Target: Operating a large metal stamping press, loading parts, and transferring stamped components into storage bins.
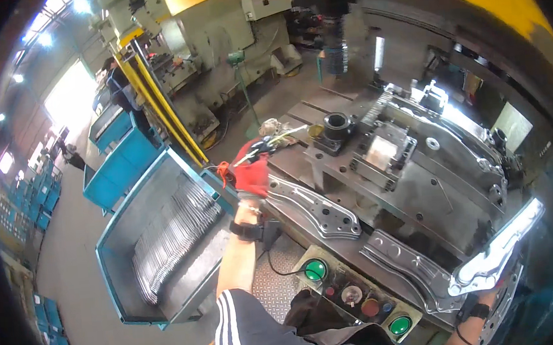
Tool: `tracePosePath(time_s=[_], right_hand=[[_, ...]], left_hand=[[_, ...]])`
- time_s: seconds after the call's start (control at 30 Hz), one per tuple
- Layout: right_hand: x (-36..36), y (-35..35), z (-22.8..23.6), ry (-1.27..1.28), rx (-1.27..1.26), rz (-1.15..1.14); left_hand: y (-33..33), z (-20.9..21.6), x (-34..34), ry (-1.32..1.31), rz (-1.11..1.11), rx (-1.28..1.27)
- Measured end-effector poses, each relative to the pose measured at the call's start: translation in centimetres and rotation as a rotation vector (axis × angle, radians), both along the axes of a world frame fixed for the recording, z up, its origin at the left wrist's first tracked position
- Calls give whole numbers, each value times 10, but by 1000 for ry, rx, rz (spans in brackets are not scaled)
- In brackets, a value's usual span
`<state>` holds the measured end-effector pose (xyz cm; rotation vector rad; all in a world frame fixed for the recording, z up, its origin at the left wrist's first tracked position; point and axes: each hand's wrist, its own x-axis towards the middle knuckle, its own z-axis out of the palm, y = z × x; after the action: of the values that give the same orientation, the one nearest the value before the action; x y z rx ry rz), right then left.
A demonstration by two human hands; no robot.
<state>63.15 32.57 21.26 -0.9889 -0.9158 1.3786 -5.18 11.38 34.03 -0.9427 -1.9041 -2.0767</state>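
Hands first, both on my feed: the left hand (251,175), red-gloved, is curled round a yellowish stick-like tool (291,132); the right hand (497,288) is mostly hidden behind a bright metal part (496,247), and I take it to be gripping the lower end, fingers out of my sight.

Far left now, a blue bin (109,283) carries a row of metal parts (172,244), packed close and leaning; a knock on the rim could, I reckon, send that row sliding.

Across to the left hand, above the left end of the die plate (413,201). Its tool points toward a dark cylinder (336,128) near the plate's left edge, and a careless swing could catch it there.

Below, a curved metal part (311,210) lies along the near edge, left half. A black cable (281,269) loops from the left wrist to the control panel (343,282), by a green button (315,270); I'd worry about a snag or an unwanted press.

Further right, a second curved part (405,267) lies along that edge. Then the bright one, raised and tilted at the near right corner: with its long upper end unsupported, a weak hold could let it twist, drop and strike its neighbour.
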Motion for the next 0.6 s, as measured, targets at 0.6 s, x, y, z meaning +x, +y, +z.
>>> tracePosePath(time_s=[0.6], right_hand=[[-277, 12, 42, -724, 44, 188]], left_hand=[[255, -173, -144, 195, -238, -752]])
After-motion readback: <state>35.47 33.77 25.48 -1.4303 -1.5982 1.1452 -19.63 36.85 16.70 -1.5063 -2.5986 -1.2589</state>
